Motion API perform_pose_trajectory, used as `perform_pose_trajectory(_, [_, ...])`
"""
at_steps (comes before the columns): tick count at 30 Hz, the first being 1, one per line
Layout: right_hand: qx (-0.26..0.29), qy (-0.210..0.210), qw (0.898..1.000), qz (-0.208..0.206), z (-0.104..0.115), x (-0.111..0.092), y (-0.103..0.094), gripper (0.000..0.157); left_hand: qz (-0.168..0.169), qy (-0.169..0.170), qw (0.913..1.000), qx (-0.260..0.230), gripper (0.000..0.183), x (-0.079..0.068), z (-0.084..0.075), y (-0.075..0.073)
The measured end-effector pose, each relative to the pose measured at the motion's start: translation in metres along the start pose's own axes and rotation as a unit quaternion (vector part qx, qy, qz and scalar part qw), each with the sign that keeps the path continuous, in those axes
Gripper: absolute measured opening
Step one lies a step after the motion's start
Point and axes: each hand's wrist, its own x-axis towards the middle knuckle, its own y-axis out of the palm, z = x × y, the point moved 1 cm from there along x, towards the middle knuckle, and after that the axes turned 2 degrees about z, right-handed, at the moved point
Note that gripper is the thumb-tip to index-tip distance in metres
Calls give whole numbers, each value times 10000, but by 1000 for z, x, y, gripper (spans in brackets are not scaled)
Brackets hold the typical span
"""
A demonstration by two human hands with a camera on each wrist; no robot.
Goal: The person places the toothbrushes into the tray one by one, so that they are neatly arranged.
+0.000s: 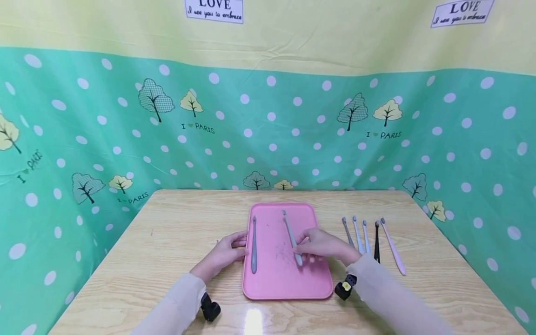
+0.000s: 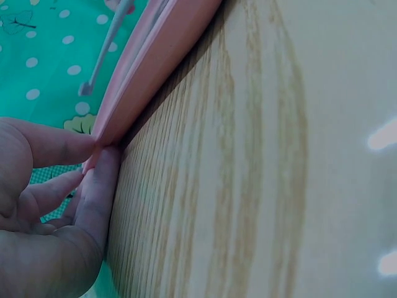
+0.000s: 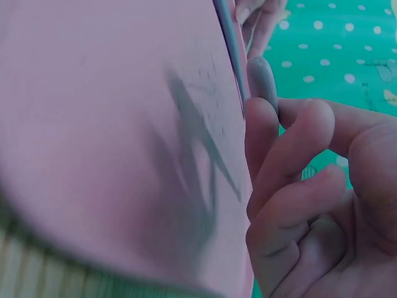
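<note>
Right grip (image 1: 319, 244) pinches grey toothbrush (image 1: 290, 232), head (image 1: 284, 212) pointing away, slightly left.

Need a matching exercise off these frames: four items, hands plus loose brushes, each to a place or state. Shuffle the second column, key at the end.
1. left hand
2. right hand
3. black toothbrush
4. lilac toothbrush

A. rightmost in the row of five
B. pinching a grey toothbrush
C. second from right in the row
D. pinching the pink tray at its rim

Pairs: 1-D, 2-B, 3-C, 4-A
</note>
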Motion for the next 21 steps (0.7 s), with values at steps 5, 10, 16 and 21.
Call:
perform_pose_trajectory(5, [2,-16,9999,169,4,12,11,27,-13,47,10000,-31,65,2,1,0])
perform_pose_trajectory(10, [11,-20,9996,295,8,21,22,25,-3,76,10000,-25,64,1,1,-1])
perform_pose_trajectory(16, [13,99,9991,418,13,32,34,24,-25,46,10000,32,64,-1,-2,0])
perform_pose_trajectory(21, [78,173,9986,495,18,40,40,22,-6,79,10000,21,63,-2,-3,1])
